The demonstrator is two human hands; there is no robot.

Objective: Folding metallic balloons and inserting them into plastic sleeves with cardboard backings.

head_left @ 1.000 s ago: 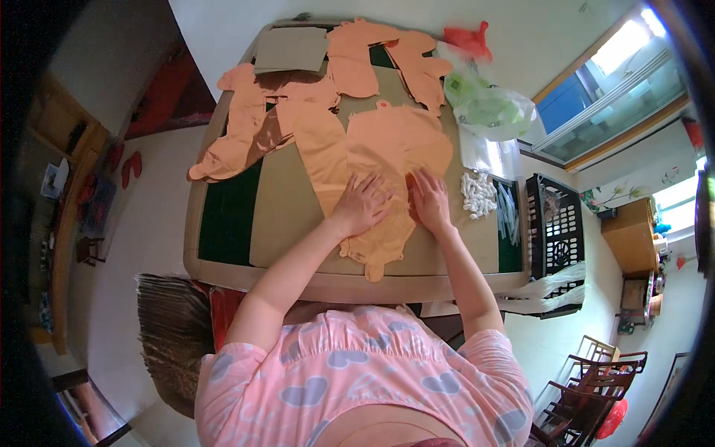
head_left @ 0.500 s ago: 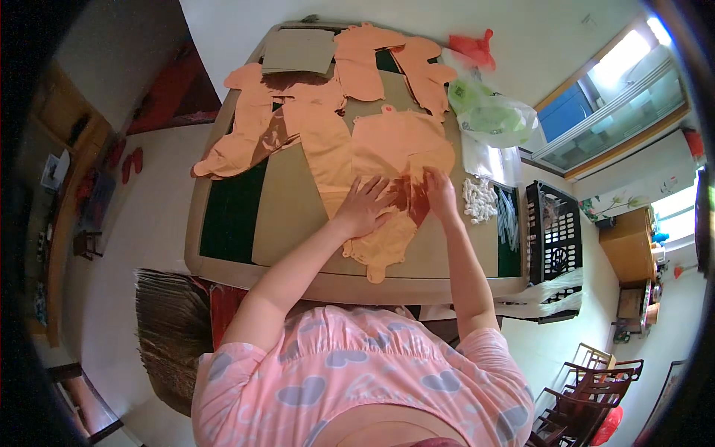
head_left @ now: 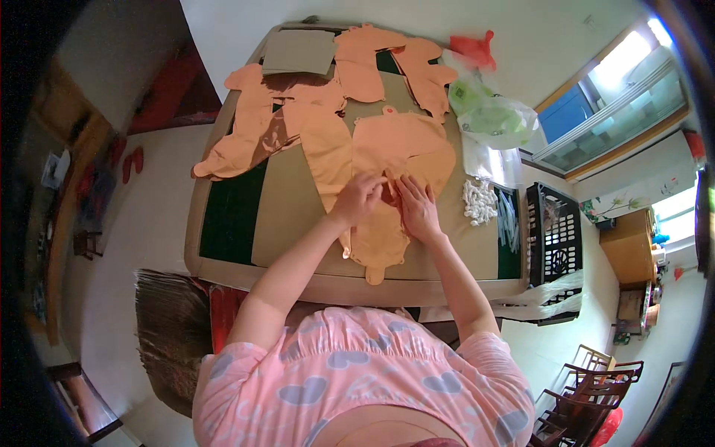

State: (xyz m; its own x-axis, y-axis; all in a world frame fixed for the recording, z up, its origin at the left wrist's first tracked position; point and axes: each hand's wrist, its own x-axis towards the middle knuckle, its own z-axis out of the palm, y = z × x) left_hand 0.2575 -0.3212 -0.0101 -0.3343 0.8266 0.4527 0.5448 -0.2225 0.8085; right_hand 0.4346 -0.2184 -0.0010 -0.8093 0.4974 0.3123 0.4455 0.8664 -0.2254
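Note:
A flat, uninflated foil balloon in matte orange with small tabs lies in front of me, its lower part folded over. Reddish-brown shiny foil shows in a small gap between my hands. My left hand has its fingers bent together at the fold and seems to pinch the foil there. Beside it, my right hand lies on the balloon with fingers stretched out and pressing down. Another orange foil sheet runs along the left of this balloon. More flat foil balloons are spread over the far half of the table.
Beige cardboard covers part of the green tabletop. White small pieces and clear straws sit at the right, near a green-and-clear plastic bag. A black crate stands beyond the table's right edge. Stacked cardboard is lower left.
Both hands have come closer together over the fold, the right moving left and the left slightly up. Less reddish-brown foil shows, and the lower flap lies flatter.

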